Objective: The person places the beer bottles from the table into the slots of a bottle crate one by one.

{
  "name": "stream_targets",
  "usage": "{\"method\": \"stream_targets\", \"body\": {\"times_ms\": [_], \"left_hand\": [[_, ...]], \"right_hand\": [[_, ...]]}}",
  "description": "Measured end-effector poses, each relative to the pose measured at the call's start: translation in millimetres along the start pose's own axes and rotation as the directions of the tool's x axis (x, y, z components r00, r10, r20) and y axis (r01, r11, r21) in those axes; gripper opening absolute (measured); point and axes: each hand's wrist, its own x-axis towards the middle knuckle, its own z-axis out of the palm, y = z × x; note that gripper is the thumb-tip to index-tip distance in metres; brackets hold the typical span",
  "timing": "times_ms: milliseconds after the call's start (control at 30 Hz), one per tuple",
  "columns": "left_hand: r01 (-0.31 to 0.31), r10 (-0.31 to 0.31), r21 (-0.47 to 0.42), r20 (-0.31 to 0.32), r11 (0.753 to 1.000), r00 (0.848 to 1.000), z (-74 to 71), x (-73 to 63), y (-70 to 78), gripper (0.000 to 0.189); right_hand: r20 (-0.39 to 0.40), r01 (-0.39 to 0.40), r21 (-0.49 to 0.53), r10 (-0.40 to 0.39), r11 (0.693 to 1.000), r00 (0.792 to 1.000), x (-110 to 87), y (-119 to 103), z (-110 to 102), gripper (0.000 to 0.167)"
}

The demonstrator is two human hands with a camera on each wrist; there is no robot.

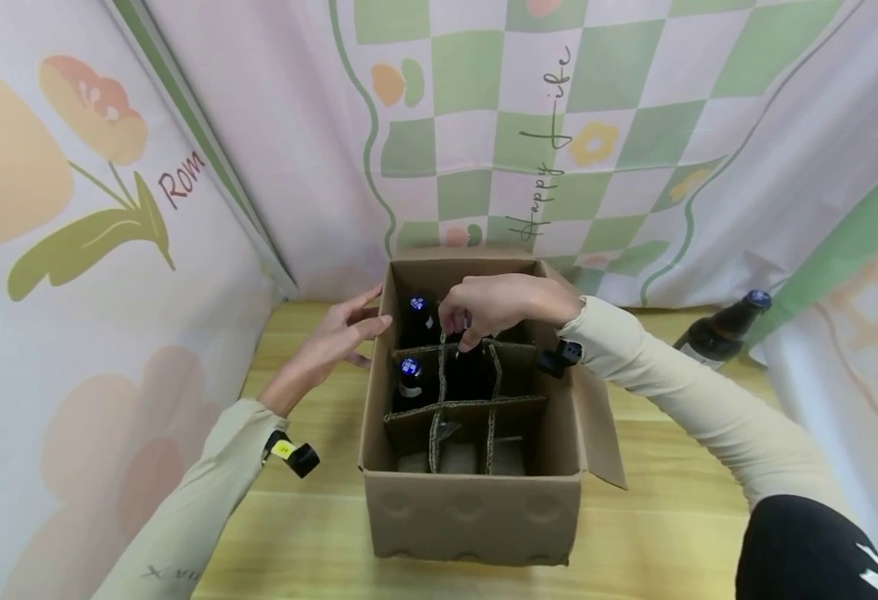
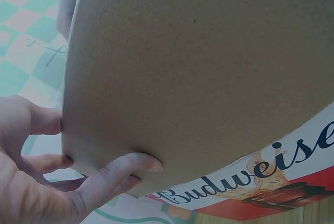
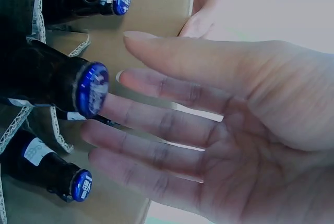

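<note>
A cardboard box [image 1: 476, 517] stands on the wooden table, divided inside into compartments. My left hand [image 1: 330, 337] touches the box's left side at the top; in the left wrist view its fingers meet the brown cardboard [image 2: 198, 78]. My right hand [image 1: 502, 300] is over the box's middle column. In the right wrist view, that hand [image 3: 240, 145] has its fingers extended beside the blue cap [image 3: 93, 91] of a dark beer bottle [image 3: 47, 78], thumb apart. Two other capped bottles, a front one [image 1: 411, 383] and a rear one [image 1: 420, 317], stand in the left column.
Another dark bottle [image 1: 720, 332] with a blue cap stands on the table [image 1: 671, 517] to the right. A flap [image 1: 599, 429] sticks out from the box's right side. Cardboard dividers [image 1: 465, 408] separate the compartments. Patterned curtains [image 1: 469, 75] surround the table.
</note>
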Motion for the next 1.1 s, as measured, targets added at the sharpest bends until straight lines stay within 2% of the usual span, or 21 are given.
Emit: {"method": "stream_targets", "body": {"times_ms": [133, 300, 433, 567, 833, 1100], "left_hand": [[-0.005, 0.005, 0.0, 0.0, 1.0, 1.0, 0.1, 0.2, 0.6, 0.073], [-0.006, 0.006, 0.005, 0.003, 1.0, 1.0, 2.0, -0.9, 3.1, 0.072], [-0.005, 0.005, 0.013, 0.001, 1.0, 1.0, 1.7, -2.8, 3.4, 0.072], [-0.006, 0.006, 0.009, 0.003, 1.0, 1.0, 1.5, -2.9, 2.4, 0.073], [0.002, -0.002, 0.016, -0.001, 1.0, 1.0, 1.4, -4.9, -1.2, 0.073], [-0.003, 0.003, 0.021, -0.002, 1.0, 1.0, 4.2, -4.2, 0.7, 0.073]], "right_hand": [[-0.068, 0.016, 0.035, -0.014, 0.999, 0.998, -4.2, 4, -4, 0.02], [-0.176, 0.019, 0.088, -0.003, 0.996, 0.984, -16.3, 11, -10, 0.009], [-0.22, 0.024, 0.124, 0.004, 0.992, 0.975, -22.9, 16, -10, 0.009], [-0.273, -0.004, 0.151, 0.046, 0.989, 0.961, -29.1, 21, -8, 0.01], [-0.377, -0.054, 0.237, 0.143, 0.97, 0.915, -39.7, 35, -4, 0.018], [-0.502, -0.066, 0.302, 0.217, 0.951, 0.837, -57.8, 54, -2, 0.018]]}}
